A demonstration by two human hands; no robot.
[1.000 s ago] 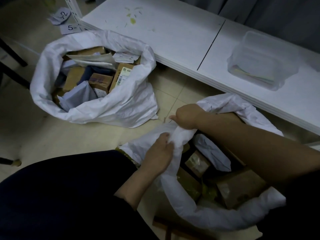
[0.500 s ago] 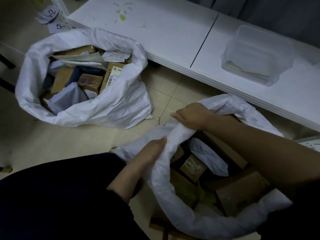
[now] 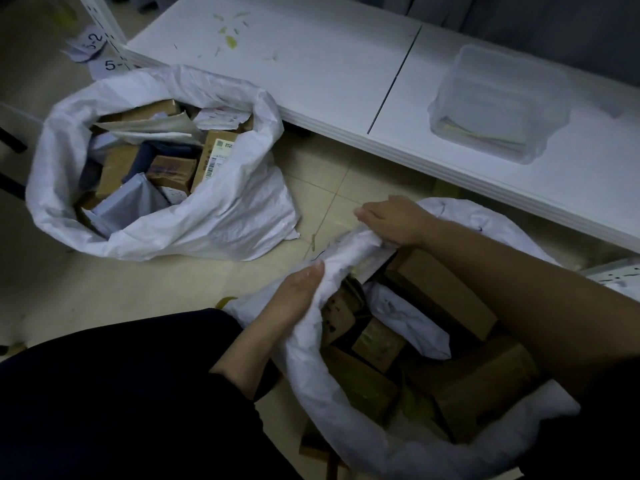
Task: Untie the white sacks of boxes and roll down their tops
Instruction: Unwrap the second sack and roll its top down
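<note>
Two white sacks stand on the tiled floor. The far sack (image 3: 214, 216) at the left is open, its top rolled down, with cardboard boxes (image 3: 173, 171) and grey mailers inside. The near sack (image 3: 346, 403) at the lower right is also open and holds brown boxes (image 3: 446, 296). My left hand (image 3: 294, 299) grips the rolled rim of the near sack from the left side. Further up the same rim, my right hand (image 3: 394, 220) grips the bunched roll, its forearm crossing over the sack's mouth.
A low white table (image 3: 311, 71) runs along the back, with a clear plastic tub (image 3: 498, 102) on its right part. Numbered paper slips (image 3: 93, 46) lie on the floor at the top left. My dark-clothed knee (image 3: 121, 403) fills the lower left.
Both hands have kept hold of the near sack's rim and worked it further down and outward. More of the boxes inside show now.
</note>
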